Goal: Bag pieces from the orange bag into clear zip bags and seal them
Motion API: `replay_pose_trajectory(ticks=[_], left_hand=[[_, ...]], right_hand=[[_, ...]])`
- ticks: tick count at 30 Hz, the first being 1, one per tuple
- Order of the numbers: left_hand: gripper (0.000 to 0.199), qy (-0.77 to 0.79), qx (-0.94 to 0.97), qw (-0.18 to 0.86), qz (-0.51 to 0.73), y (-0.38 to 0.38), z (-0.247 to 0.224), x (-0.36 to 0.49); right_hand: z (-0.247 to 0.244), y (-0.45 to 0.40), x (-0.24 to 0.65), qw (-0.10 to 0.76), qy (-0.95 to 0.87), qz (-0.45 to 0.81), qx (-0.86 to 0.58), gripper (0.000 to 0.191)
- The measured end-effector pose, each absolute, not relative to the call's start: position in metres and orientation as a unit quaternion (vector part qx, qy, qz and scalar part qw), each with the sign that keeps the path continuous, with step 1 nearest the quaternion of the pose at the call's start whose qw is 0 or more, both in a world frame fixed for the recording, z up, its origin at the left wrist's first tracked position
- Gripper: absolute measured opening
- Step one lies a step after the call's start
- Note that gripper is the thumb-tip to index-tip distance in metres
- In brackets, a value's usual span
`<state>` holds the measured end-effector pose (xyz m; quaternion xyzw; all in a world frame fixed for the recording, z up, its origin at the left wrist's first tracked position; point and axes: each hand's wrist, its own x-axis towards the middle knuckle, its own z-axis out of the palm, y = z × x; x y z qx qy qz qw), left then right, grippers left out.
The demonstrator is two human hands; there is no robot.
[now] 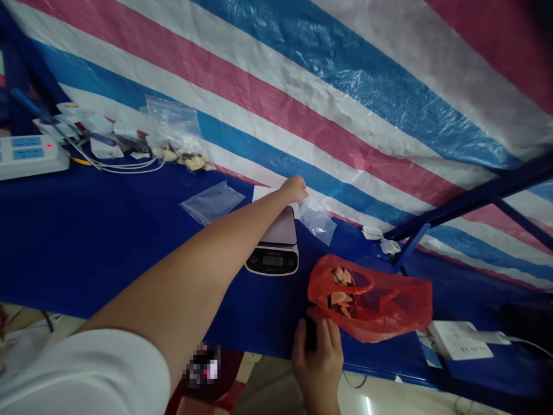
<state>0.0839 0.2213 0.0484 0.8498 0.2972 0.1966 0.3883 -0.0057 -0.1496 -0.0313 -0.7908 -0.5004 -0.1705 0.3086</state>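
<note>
Clear plastic bag (pixel 318 223) on blue table (pixel 108 230), beyond and right of the scale (pixel 273 261); left hand (pixel 295 188) at its upper end, fingers curled nearly closed; cannot tell whether they pinch the film. Slick film could slip or crumple if caught by one layer only. Left forearm (pixel 203 259) passes over the scale; a dipping arm might press the plate (pixel 281 227) and upset a reading, or nudge the scale askew. Right hand (pixel 319 360) at the near edge, half curled, thumb apart from fingers, dark patch between; cannot tell if anything is held. Red bag (pixel 389 308) just beside it, mouth gaping; a snagged handle could spill the brownish pieces (pixel 341 300).
</note>
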Motion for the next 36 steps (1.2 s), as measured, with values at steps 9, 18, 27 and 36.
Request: replay_pose_trajectory(ticks=[9,18,27,36], left_hand=[[0.028,0.257,0.836,0.332,0.354,0.236,0.093,0.053],[0.028,0.325,0.735,0.395,0.445,0.212,0.123,-0.104],[0.031,0.465,0.76,0.349,0.289,0.1,0.028,-0.285],[0.039,0.44,0.857,0.173,0.206,0.098,0.001,-0.309]], right_hand=[[-0.031,-0.148,-0.007,0.314,-0.503,-0.182,-0.784,0.014],[-0.034,-0.148,-0.002,0.31,-0.509,-0.185,-0.781,0.014],[0.002,-0.123,-0.066,0.408,-0.604,-0.136,-0.671,0.017],[0.007,-0.006,-0.151,0.18,-0.724,0.026,-0.666,0.075]])
